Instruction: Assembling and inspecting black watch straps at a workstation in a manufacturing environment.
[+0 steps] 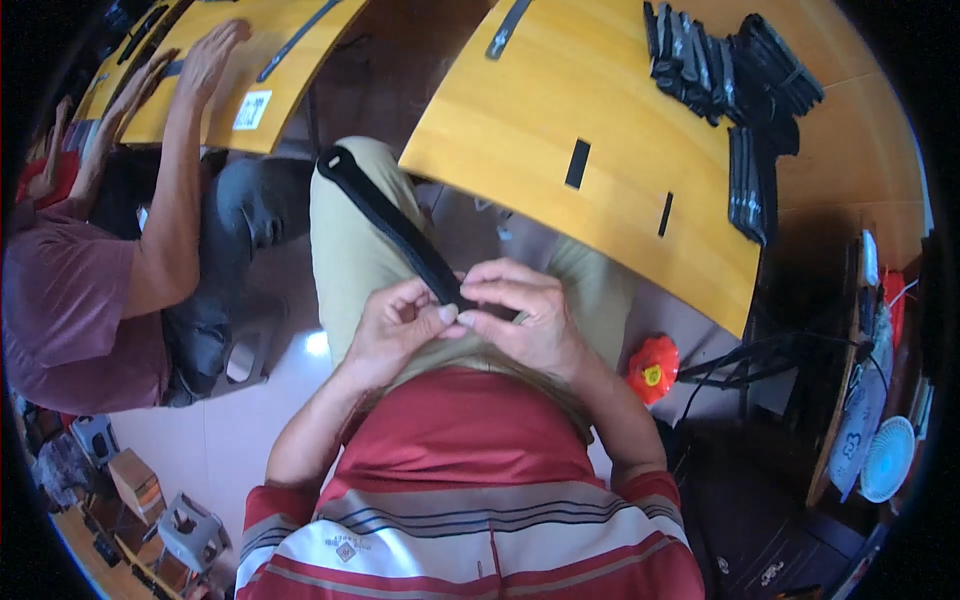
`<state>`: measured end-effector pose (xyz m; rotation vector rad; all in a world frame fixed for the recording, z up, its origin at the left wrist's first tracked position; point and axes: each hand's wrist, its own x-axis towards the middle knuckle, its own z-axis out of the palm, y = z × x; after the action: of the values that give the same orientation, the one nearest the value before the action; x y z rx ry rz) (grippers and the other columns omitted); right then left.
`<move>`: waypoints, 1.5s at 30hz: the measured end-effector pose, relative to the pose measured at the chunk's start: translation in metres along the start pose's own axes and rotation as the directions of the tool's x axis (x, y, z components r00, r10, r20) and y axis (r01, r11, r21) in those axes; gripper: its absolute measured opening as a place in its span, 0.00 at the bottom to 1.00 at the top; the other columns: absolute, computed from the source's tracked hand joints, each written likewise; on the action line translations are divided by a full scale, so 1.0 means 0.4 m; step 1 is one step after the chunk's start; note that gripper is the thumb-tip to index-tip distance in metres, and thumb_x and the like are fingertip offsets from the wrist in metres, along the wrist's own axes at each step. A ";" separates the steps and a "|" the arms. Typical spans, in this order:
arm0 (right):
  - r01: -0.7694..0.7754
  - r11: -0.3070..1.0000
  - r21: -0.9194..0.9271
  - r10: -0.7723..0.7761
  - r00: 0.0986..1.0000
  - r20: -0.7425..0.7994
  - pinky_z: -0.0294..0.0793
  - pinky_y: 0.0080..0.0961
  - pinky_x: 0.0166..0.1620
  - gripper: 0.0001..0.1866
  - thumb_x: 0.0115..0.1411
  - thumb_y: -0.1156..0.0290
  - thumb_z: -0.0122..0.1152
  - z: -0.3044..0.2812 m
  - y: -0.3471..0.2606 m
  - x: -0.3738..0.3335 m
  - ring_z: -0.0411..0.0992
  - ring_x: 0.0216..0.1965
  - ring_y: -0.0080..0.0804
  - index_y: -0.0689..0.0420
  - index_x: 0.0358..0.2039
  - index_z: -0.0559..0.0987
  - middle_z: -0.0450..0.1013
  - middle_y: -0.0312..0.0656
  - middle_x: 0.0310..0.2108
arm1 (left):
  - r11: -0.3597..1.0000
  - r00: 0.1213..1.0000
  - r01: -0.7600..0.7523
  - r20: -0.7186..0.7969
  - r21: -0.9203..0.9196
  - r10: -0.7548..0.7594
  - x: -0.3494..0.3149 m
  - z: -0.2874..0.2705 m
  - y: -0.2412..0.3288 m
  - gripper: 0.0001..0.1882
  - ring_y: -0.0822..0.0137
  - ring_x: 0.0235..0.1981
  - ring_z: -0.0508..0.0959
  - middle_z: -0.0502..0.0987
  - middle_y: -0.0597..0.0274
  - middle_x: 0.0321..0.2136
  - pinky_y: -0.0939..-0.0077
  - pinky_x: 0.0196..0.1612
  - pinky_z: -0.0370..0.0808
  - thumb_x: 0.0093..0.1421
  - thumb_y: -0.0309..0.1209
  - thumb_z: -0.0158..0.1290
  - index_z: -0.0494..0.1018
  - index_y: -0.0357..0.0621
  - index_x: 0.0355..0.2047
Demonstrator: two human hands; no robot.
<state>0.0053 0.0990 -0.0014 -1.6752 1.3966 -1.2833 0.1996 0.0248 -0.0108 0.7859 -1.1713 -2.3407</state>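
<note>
A long black fabric strap [392,222] stretches from my fingers toward the far left, over my knee. Its far end is rounded and has a small light slot. My left hand [398,325] pinches the near end between thumb and fingers. Against that same end, the thumb and fingertips of my right hand [525,312] are closed from the other side. Both hands are above my lap, short of the table's near edge. The fingers hide the tip of the strap.
Ahead stands a yellow table [520,120] with two short black strips and a heap of black straps [715,70] at its right. A co-worker [90,290] sits at another table on the left. A red and yellow object [653,370] is low on the right, near stools [192,530] at lower left.
</note>
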 end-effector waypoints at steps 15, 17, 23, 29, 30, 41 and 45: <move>0.019 1.000 0.000 -0.019 1.000 -0.001 0.77 0.30 0.47 0.18 0.48 0.78 0.71 -0.015 -0.007 -0.081 0.77 0.45 0.43 0.66 0.42 0.79 0.74 0.51 0.44 | 0.998 0.998 0.045 0.040 -0.048 -0.043 -0.020 0.046 -0.017 0.16 0.74 0.42 0.78 0.76 0.62 0.43 0.78 0.45 0.81 0.64 0.20 0.52 0.71 0.35 0.52; 0.028 1.000 -0.002 -0.028 1.000 -0.014 0.77 0.30 0.46 0.18 0.48 0.78 0.71 -0.019 -0.003 -0.090 0.77 0.45 0.43 0.66 0.41 0.79 0.75 0.51 0.44 | 0.999 0.998 0.030 0.048 -0.027 -0.029 -0.016 0.046 -0.027 0.15 0.74 0.41 0.78 0.76 0.62 0.42 0.78 0.44 0.81 0.64 0.20 0.52 0.71 0.35 0.52; 0.037 0.999 -0.004 -0.038 0.998 -0.045 0.78 0.31 0.46 0.18 0.47 0.78 0.72 -0.033 -0.016 -0.100 0.77 0.44 0.43 0.65 0.40 0.80 0.75 0.50 0.43 | 0.999 0.998 -0.043 0.043 0.034 0.041 -0.010 0.062 -0.043 0.14 0.76 0.36 0.78 0.77 0.63 0.38 0.77 0.43 0.82 0.63 0.20 0.53 0.71 0.34 0.49; 0.043 0.999 0.012 -0.042 0.997 -0.061 0.78 0.31 0.46 0.18 0.46 0.77 0.73 -0.046 -0.010 -0.109 0.77 0.43 0.43 0.64 0.39 0.80 0.75 0.49 0.42 | 0.993 0.993 -0.102 0.059 0.058 0.098 0.000 0.077 -0.049 0.15 0.76 0.36 0.79 0.77 0.62 0.37 0.76 0.42 0.83 0.61 0.17 0.52 0.71 0.33 0.49; 0.048 0.999 0.014 -0.047 0.997 -0.060 0.78 0.31 0.46 0.18 0.46 0.77 0.73 -0.048 -0.007 -0.111 0.77 0.43 0.43 0.64 0.39 0.80 0.75 0.49 0.42 | 0.993 0.993 -0.105 0.055 0.054 0.102 0.001 0.082 -0.049 0.15 0.76 0.37 0.79 0.77 0.62 0.37 0.76 0.42 0.83 0.60 0.15 0.52 0.71 0.33 0.48; 0.051 0.997 0.057 -0.047 0.997 -0.064 0.77 0.29 0.44 0.17 0.48 0.76 0.73 -0.066 0.014 -0.113 0.77 0.42 0.38 0.64 0.39 0.81 0.76 0.48 0.41 | 0.994 0.994 -0.109 0.007 0.004 0.109 0.018 0.107 -0.061 0.14 0.73 0.38 0.79 0.77 0.60 0.37 0.77 0.41 0.83 0.57 0.13 0.53 0.71 0.34 0.44; 0.027 0.994 0.106 -0.020 0.997 -0.069 0.78 0.27 0.42 0.15 0.50 0.77 0.72 -0.071 0.019 -0.118 0.77 0.41 0.36 0.65 0.39 0.81 0.76 0.47 0.41 | 0.996 0.997 -0.074 -0.010 -0.055 0.074 0.024 0.116 -0.066 0.15 0.70 0.36 0.80 0.78 0.58 0.37 0.76 0.40 0.83 0.55 0.13 0.53 0.71 0.33 0.43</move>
<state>-0.0229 0.1456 -0.0121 -1.5947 1.3256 -1.4146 0.1597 0.0617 -0.0125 0.7199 -1.1083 -2.2973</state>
